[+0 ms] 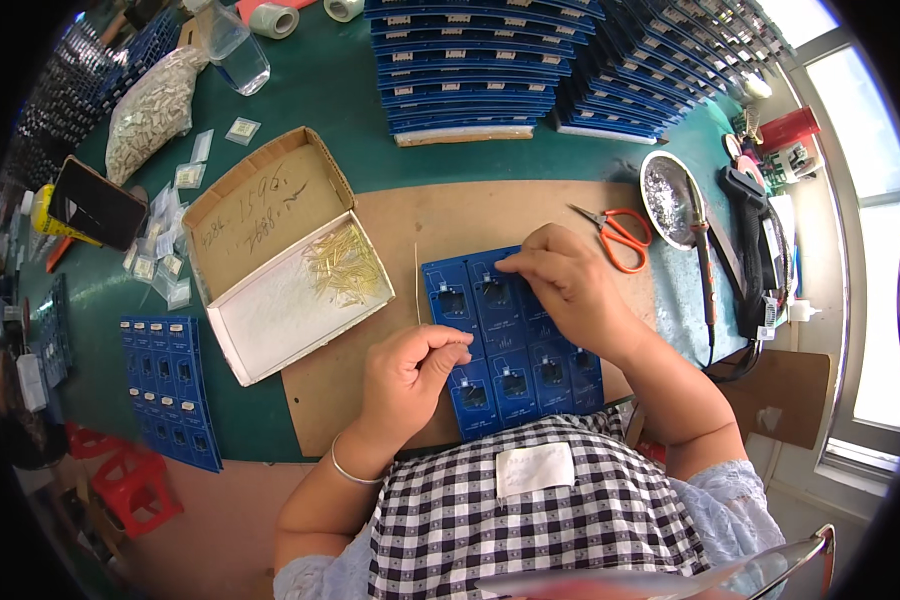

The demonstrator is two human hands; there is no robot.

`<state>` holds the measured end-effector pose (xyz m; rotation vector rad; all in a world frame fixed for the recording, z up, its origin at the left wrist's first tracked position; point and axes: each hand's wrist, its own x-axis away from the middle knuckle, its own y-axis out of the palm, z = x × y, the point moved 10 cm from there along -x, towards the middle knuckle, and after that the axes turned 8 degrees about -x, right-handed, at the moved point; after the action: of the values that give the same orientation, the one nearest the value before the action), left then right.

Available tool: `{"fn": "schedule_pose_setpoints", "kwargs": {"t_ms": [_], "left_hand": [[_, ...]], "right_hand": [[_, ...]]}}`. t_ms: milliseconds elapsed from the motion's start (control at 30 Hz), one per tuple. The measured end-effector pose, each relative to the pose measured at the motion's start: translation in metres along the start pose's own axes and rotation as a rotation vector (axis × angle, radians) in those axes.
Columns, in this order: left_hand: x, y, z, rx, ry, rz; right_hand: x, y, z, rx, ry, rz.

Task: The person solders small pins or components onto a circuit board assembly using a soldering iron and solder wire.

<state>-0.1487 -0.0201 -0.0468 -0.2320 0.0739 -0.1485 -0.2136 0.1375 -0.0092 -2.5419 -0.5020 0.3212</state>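
Note:
A blue circuit board panel (510, 350), divided into several like sections, lies before me on a brown board. My right hand (570, 285) is over its upper part, thumb and forefinger pinched down at the top edge; whatever they hold is too small to make out. Beside the panel's left edge, my left hand (410, 375) has its thumb and fingertips pressed together, the contents hidden. Thin gold pins (342, 265) lie loose in an open cardboard box (280, 320) to the left. Between box and panel is a thin pale strip (417, 280).
Orange-handled cutters (625, 240) lie right of the panel, near a metal dish (667, 200) and a soldering iron (705, 260). Stacked blue boards (470, 80) stand at the back. Further left are a bag of white parts (155, 110), a clear bottle (235, 50) and more boards (170, 385).

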Motion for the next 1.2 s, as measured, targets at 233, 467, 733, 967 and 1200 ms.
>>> {"fn": "schedule_pose_setpoints", "kwargs": {"t_ms": [233,467,733,967,1200], "left_hand": [[0.002,0.000,0.001,-0.024,-0.003,0.014],[0.001,0.002,0.005,-0.072,0.033,-0.010],[-0.001,0.005,0.010,-0.171,0.043,-0.026],[0.004,0.007,-0.003,0.059,-0.136,-0.100],[0.012,0.026,-0.018,0.454,-0.407,-0.271]], "right_hand": [[-0.011,0.025,-0.008,0.175,-0.106,-0.115],[-0.015,0.027,-0.014,0.177,-0.156,-0.141],[-0.011,0.047,-0.036,0.482,-0.307,-0.286],[-0.004,0.028,-0.019,0.372,-0.290,-0.157],[0.011,0.015,-0.033,0.336,-0.313,-0.073]]}}
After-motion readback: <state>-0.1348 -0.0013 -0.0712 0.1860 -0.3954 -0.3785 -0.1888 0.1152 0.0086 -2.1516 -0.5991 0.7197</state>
